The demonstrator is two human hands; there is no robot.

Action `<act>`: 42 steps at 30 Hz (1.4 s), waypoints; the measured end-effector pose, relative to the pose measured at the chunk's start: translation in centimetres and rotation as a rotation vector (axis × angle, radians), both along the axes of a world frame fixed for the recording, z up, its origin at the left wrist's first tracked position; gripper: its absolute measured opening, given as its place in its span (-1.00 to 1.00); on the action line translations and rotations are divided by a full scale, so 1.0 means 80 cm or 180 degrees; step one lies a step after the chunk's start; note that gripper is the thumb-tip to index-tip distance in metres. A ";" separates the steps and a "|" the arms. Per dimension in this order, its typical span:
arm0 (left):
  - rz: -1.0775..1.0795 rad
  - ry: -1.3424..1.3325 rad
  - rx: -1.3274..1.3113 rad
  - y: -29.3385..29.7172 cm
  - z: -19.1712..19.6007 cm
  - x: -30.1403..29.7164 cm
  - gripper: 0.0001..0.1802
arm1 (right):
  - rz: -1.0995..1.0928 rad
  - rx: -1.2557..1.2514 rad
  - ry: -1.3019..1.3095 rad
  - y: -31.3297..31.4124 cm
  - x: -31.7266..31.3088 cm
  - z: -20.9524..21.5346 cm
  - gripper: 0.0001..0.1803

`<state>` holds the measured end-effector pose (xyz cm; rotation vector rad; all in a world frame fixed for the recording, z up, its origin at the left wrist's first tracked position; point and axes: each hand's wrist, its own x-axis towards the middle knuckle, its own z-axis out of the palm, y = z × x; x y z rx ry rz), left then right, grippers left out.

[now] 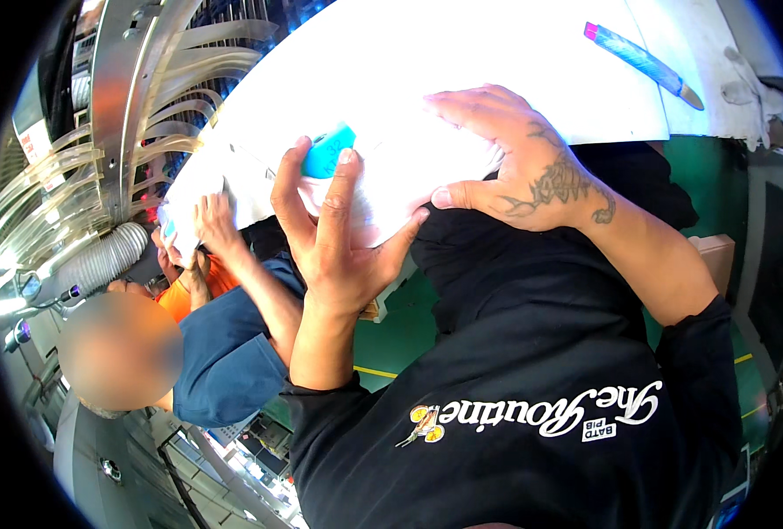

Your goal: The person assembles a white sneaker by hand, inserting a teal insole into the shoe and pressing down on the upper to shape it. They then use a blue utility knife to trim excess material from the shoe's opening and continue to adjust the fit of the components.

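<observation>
Between my two hands, at the edge of the white worktop, is a white, rounded piece (pixel 400 167), so overexposed that its kind does not show. A bright blue patch (pixel 331 152) with dark handwriting covers its left end. My left hand (pixel 338 225) is closed round that end, two fingertips beside the blue patch and the thumb along the near edge. At the other end, my right hand (pixel 523 163) grips the piece, its thumb at the near edge and its fingers reaching over the far side. Both thumb tips lie close together. Glare hides part of the outline.
A blue stick-like tool (pixel 642 63) with a pink end and brownish tip lies far right on the white worktop (pixel 497 53). Left, a person in a navy shirt (pixel 233 361) works beside someone in orange (pixel 206 286). Clear curved strips (pixel 189 88) and a ribbed hose (pixel 114 256) stand beyond.
</observation>
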<state>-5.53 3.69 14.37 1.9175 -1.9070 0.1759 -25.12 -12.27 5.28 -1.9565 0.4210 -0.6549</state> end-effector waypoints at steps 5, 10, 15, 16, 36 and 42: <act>0.0025 -0.0091 -0.0033 0.000 0.003 -0.002 -0.03 | 0.0063 -0.0151 0.0131 -0.007 0.000 0.003 -0.01; -0.0035 -0.0118 -0.0113 0.005 0.000 -0.008 -0.05 | 0.0144 -0.0129 0.0111 -0.009 0.003 0.005 0.01; -0.0205 -0.0159 -0.0308 0.007 -0.008 -0.015 -0.05 | 0.0234 0.0170 0.0286 -0.006 0.000 0.005 0.03; -0.0246 -0.0172 -0.0357 0.007 -0.007 -0.017 -0.04 | 0.0244 0.0230 0.0349 -0.007 -0.001 0.010 0.03; 0.0021 -0.0436 0.0164 0.005 0.015 -0.028 0.07 | 0.0182 0.0212 0.0725 0.000 0.007 0.025 0.19; 0.0022 -0.0330 0.0262 0.003 0.020 -0.022 0.09 | -0.0078 -0.0079 0.0751 0.014 0.012 0.017 0.20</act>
